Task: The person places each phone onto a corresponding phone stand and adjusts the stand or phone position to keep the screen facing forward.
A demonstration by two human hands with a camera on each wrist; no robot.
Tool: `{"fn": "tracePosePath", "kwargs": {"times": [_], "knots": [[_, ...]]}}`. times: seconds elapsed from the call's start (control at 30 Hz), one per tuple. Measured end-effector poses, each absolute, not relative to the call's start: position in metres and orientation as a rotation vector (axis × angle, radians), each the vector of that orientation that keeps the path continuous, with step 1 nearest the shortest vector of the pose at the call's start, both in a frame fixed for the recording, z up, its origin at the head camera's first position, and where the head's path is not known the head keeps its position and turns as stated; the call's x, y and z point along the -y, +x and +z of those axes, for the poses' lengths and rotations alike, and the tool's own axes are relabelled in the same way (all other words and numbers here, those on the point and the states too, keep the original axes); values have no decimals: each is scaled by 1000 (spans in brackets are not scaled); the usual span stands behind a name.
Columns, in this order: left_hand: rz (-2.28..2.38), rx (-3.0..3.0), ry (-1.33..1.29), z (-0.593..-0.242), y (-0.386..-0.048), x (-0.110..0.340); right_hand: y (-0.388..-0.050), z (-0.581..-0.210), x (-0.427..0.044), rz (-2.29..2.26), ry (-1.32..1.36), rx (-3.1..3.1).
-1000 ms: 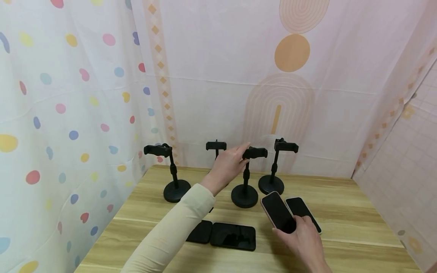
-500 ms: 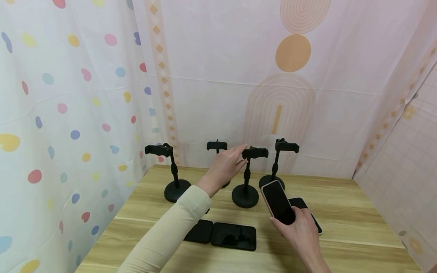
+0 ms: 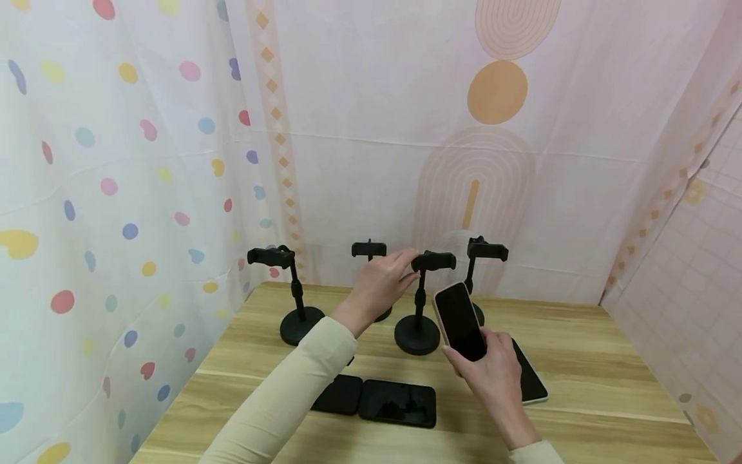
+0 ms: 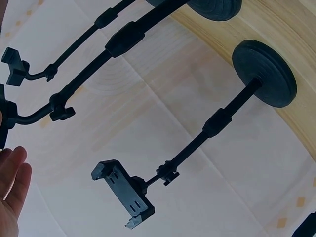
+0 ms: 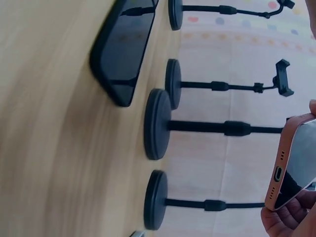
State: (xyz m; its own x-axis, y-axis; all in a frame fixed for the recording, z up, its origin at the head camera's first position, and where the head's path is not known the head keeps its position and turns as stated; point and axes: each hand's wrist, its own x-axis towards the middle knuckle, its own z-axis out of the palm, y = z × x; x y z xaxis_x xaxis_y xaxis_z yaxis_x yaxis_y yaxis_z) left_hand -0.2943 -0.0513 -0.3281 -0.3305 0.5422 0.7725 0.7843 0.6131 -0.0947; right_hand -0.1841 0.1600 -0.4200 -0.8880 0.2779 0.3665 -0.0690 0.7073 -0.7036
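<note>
My left hand (image 3: 375,289) grips the left end of the black clamp on a phone stand (image 3: 417,334), the front one of the right-hand pair. In the left wrist view its fingers (image 4: 19,180) show beside that clamp at the left edge. My right hand (image 3: 497,368) holds a smartphone (image 3: 460,322) with a pink edge and dark screen, upright and leaning, right of and below the clamp. The right wrist view shows the phone's charging port end (image 5: 278,174). The phone and the clamp are apart.
Other black phone stands are at the left (image 3: 297,322), behind my left hand (image 3: 368,249) and at the right back (image 3: 487,251). Two dark phones (image 3: 397,403) lie end to end on the wooden table (image 3: 608,386). Another phone (image 3: 529,380) lies partly behind my right hand.
My right hand has lifted the pink-edged phone up and leftward, toward the stand's clamp. My left hand has stayed at the clamp, almost still.
</note>
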Motion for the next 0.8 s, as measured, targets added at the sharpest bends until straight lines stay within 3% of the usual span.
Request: {"fn": "tracePosePath", "kwargs": {"times": [0.8], "knots": [[-340, 1983, -1021, -330, -295, 49, -212, -371, -122, 1328, -74, 2294]]}}
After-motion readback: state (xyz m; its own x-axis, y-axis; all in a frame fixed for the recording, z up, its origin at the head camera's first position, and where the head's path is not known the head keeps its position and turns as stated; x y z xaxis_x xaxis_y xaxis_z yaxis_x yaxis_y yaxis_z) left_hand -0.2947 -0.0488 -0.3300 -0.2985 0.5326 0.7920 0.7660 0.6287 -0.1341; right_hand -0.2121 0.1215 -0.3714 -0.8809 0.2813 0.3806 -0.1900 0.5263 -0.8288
